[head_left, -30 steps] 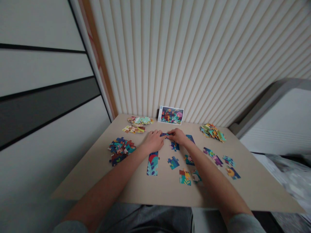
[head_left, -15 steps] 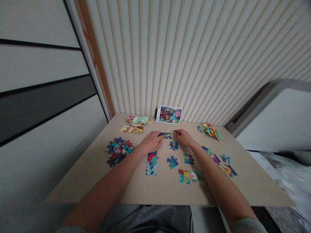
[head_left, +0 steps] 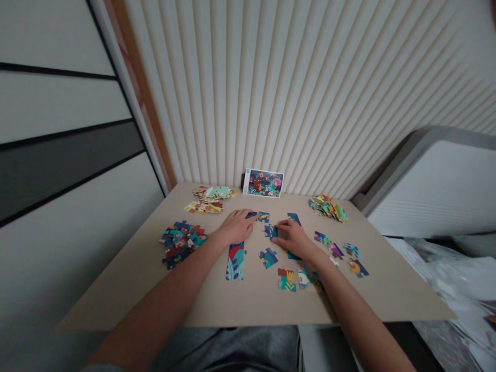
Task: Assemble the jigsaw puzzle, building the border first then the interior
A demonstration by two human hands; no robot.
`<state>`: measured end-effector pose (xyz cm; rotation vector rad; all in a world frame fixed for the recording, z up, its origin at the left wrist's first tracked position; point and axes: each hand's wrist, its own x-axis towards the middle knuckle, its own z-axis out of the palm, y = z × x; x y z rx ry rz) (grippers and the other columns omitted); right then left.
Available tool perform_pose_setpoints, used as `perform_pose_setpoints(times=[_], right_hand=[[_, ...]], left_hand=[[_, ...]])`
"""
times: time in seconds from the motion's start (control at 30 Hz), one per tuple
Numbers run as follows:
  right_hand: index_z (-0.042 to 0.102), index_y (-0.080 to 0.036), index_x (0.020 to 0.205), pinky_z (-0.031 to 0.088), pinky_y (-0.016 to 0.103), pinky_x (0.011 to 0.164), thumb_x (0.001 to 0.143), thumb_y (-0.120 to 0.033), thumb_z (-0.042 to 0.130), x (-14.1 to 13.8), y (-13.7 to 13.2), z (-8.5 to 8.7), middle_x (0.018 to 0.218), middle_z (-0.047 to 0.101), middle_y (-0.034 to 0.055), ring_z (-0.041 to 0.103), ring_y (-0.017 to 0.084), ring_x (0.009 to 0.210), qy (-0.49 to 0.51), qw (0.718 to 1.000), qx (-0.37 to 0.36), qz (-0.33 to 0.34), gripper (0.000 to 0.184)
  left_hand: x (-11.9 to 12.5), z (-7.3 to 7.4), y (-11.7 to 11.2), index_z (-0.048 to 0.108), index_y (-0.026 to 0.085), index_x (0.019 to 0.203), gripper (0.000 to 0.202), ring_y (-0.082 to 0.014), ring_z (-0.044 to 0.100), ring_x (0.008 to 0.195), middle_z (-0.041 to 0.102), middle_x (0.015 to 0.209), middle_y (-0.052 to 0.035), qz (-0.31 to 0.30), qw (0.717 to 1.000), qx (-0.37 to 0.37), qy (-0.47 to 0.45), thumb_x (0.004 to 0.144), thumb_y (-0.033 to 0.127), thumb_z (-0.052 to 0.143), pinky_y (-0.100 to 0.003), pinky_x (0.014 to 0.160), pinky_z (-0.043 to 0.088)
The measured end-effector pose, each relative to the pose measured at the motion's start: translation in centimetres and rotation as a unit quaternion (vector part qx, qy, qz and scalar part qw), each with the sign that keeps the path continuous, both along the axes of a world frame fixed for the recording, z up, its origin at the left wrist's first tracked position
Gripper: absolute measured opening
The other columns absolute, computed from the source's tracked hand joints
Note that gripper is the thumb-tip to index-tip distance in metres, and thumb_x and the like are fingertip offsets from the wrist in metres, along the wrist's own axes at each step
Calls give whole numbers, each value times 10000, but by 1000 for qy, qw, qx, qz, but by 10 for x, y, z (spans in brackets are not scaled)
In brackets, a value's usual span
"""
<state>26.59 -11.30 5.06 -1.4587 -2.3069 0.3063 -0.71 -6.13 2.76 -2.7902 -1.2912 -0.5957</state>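
My left hand (head_left: 237, 226) lies flat, its fingers stretched over the edge of a dark blue jigsaw strip (head_left: 251, 215). Right of its fingertips is a blue-and-yellow puzzle piece (head_left: 264, 217). My right hand (head_left: 293, 238) has its thumb and forefinger on the right side of another blue-and-yellow puzzle piece (head_left: 270, 231), which lies just below the first, apart from it. Under my left wrist a red-and-teal joined strip (head_left: 235, 262) runs toward me. A blue strip (head_left: 294, 218) is partly hidden behind my right hand. One loose blue piece (head_left: 268, 257) lies between my arms.
A picture card (head_left: 263, 183) stands against the pleated curtain (head_left: 232, 93). Heaps of pieces lie at the left (head_left: 182, 243), back left (head_left: 213, 193) and back right (head_left: 328, 207). Several loose pieces, one with an orange shape (head_left: 358, 268), lie around my right forearm.
My right hand has moved down from beside the upper pieces to the lower blue-and-yellow piece. My left hand stays on the strip. The view has shifted slightly.
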Motion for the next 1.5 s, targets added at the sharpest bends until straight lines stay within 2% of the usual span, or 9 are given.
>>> perform_pose_setpoints(times=[0.27, 0.37, 0.5, 0.6, 0.73, 0.9, 1.2, 1.37, 1.5], right_hand=[[718, -225, 1118, 435, 441, 1014, 786, -459, 810, -2, 0, -9, 1159, 665, 105, 595, 281, 1130, 45, 999, 7, -29, 416], [689, -213, 1115, 464, 404, 942, 759, -388, 830, -2, -2, -11, 1088, 682, 81, 617, 252, 1032, 101, 994, -8, -32, 421], [606, -223, 1228, 492, 297, 706, 863, -358, 699, 0, -5, -10, 911, 675, 10, 609, 164, 737, 225, 970, -94, -22, 400], [614, -212, 1246, 482, 279, 670, 939, -369, 570, 6, -3, -8, 891, 672, 15, 600, 157, 722, 268, 960, -85, -19, 348], [680, -189, 1247, 503, 311, 764, 962, -361, 501, 15, 7, -5, 975, 715, 63, 632, 189, 836, 242, 968, -45, -39, 379], [697, -158, 1261, 521, 328, 811, 931, -319, 528, 16, 28, 2, 1010, 751, 89, 665, 206, 856, 191, 979, -34, -56, 404], [791, -235, 1059, 525, 369, 936, 906, -187, 555, 14, 64, 3, 1066, 781, 66, 708, 242, 993, 108, 994, -14, -26, 285], [766, -206, 1123, 499, 362, 992, 954, -223, 549, 11, 61, -2, 1138, 752, 99, 677, 230, 1075, 85, 996, 29, -13, 275], [749, -232, 1191, 469, 392, 1037, 952, -376, 617, 12, 45, -4, 1237, 712, 106, 648, 251, 1145, 30, 999, 29, 12, 308]], left_hand=[[5, 8, 0, 569, 300, 1405, 454, -275, 537, 1279, 574, 1385, -85, 12, 1000, -2, 21, 958, 317, 498, -443, 1095, 422], [9, 10, -2, 581, 280, 1385, 428, -278, 524, 1298, 570, 1400, -95, 15, 1000, 9, 21, 973, 346, 488, -448, 1105, 407], [15, 10, -5, 580, 259, 1378, 413, -268, 477, 1360, 547, 1458, -90, -9, 1000, 12, 23, 1000, 364, 449, -477, 1157, 337], [17, 11, -6, 555, 233, 1402, 433, -263, 450, 1391, 539, 1483, -93, -37, 999, -1, 27, 1010, 371, 432, -499, 1180, 296], [17, 12, -9, 575, 231, 1382, 410, -234, 487, 1359, 585, 1438, -88, -64, 998, -3, 12, 1021, 347, 418, -465, 1191, 288], [15, 11, -11, 611, 247, 1329, 363, -227, 505, 1353, 614, 1412, -71, -69, 998, -1, -6, 1021, 308, 429, -480, 1178, 313], [13, 8, -13, 608, 262, 1338, 383, -221, 510, 1349, 642, 1374, -57, -64, 998, -6, -18, 988, 241, 455, -474, 1185, 313], [13, 7, -14, 582, 246, 1363, 392, -218, 483, 1379, 606, 1425, -61, -60, 998, -15, -16, 1001, 251, 432, -471, 1184, 319], [14, 4, -13, 560, 237, 1391, 406, -222, 446, 1412, 547, 1491, -69, -50, 999, -16, -8, 1010, 268, 423, -460, 1193, 315]])
